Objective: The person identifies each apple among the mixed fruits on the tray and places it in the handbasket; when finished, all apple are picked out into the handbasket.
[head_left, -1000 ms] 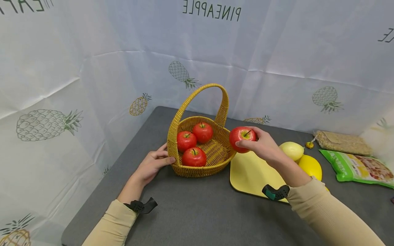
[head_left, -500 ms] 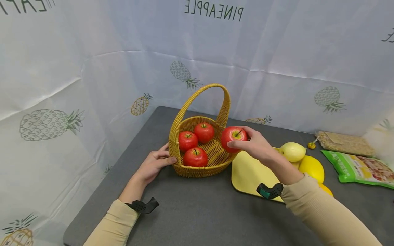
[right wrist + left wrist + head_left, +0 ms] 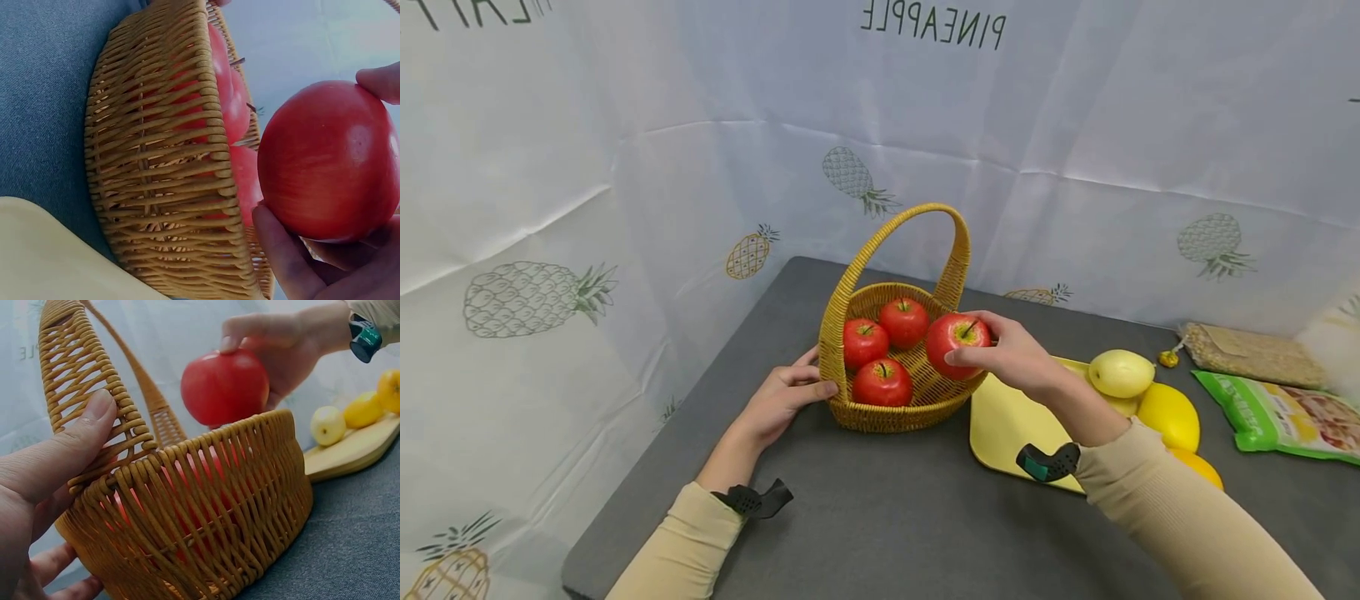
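A yellow wicker basket (image 3: 887, 421) with a tall arched handle stands on the dark grey table. Three red apples lie inside, one at the front (image 3: 882, 385), one at the left (image 3: 863, 343) and one at the back (image 3: 904, 323). My left hand (image 3: 775, 402) grips the basket's left side at the handle's foot; its thumb (image 3: 94, 419) presses on the weave and the other fingers go round the outside. My right hand (image 3: 1018, 358) holds a fourth apple (image 3: 328, 162) between thumb and fingers, stem up, above the basket's right rim.
Right of the basket lies a pale yellow board (image 3: 1003, 425). On or beside it are a pale yellow fruit (image 3: 1122, 372), a brighter yellow one (image 3: 1171, 417) and an orange one (image 3: 1198, 468). Farther right are a green food packet (image 3: 1273, 417) and a grainy brown pack (image 3: 1255, 354).
My right hand has carried the apple leftward, from beside the basket's right rim to over its right part. The left hand keeps its grip on the basket.
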`<move>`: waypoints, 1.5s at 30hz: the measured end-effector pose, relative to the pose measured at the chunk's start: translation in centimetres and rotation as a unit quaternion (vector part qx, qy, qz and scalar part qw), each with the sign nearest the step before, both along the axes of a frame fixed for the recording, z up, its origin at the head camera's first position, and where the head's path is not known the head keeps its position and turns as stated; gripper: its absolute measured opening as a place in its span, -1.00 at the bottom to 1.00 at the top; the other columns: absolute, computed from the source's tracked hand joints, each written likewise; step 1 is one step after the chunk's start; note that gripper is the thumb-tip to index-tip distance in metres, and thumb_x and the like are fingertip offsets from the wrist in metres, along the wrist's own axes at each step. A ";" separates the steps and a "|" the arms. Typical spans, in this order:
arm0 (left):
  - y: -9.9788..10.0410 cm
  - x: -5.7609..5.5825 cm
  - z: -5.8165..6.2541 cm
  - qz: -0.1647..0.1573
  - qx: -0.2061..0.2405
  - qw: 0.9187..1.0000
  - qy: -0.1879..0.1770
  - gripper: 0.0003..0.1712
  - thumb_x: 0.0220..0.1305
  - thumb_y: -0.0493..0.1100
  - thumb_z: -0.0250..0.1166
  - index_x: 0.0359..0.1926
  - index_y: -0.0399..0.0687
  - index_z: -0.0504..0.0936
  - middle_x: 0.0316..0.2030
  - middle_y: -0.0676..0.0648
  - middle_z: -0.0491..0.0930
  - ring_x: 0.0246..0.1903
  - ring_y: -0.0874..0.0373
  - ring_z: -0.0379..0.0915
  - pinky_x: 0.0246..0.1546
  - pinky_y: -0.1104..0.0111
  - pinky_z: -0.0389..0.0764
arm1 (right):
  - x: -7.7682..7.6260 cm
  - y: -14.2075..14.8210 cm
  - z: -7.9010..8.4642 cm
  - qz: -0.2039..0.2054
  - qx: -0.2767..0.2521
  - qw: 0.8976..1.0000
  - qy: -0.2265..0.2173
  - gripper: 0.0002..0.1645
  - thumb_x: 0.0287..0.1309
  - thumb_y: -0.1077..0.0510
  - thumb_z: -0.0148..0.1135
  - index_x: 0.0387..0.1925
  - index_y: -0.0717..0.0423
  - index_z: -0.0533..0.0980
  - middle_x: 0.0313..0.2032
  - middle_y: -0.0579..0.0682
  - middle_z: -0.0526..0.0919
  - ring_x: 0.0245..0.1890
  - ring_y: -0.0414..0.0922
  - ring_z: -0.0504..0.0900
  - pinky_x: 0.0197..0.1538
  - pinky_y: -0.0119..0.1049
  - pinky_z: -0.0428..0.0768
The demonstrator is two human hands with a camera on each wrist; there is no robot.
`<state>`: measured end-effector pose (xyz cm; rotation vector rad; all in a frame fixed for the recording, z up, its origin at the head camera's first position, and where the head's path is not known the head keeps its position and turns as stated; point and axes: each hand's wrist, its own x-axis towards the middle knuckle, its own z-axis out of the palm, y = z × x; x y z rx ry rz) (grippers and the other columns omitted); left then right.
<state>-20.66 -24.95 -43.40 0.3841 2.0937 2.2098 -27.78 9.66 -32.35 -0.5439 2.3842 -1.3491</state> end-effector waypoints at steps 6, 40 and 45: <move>0.2 -0.1 0.1 -0.002 0.005 1.000 -0.002 -0.79 0.32 -0.18 0.45 -0.06 -0.14 0.81 0.58 -0.13 0.03 0.58 0.00 -0.26 0.20 0.41 0.44 | -0.4 -0.5 -0.5 0.013 0.024 1.000 0.008 -0.08 0.15 -0.04 0.41 0.44 0.19 0.27 0.14 0.16 0.53 0.08 0.08 0.51 -0.03 -0.11 0.64; 0.4 0.0 0.3 -0.001 0.001 1.000 -0.003 -0.85 0.33 -0.21 0.44 -0.11 -0.08 0.82 0.58 -0.14 0.03 0.58 0.01 -0.27 0.21 0.42 0.43 | -2.3 -2.0 -1.1 0.087 0.165 0.982 0.027 -0.15 0.05 -0.17 0.50 0.26 0.15 0.42 0.03 0.07 0.59 -0.03 0.01 0.57 -0.08 -0.13 0.63; 0.2 0.1 0.2 0.005 -0.002 1.000 0.001 -0.85 0.35 -0.23 0.42 -0.11 -0.14 0.82 0.58 -0.19 0.04 0.58 -0.05 -0.27 0.20 0.43 0.43 | -2.9 -2.2 -0.9 0.097 0.188 0.977 0.015 -0.14 0.05 -0.20 0.51 0.28 0.11 0.43 0.05 0.06 0.58 -0.01 0.00 0.57 -0.06 -0.13 0.64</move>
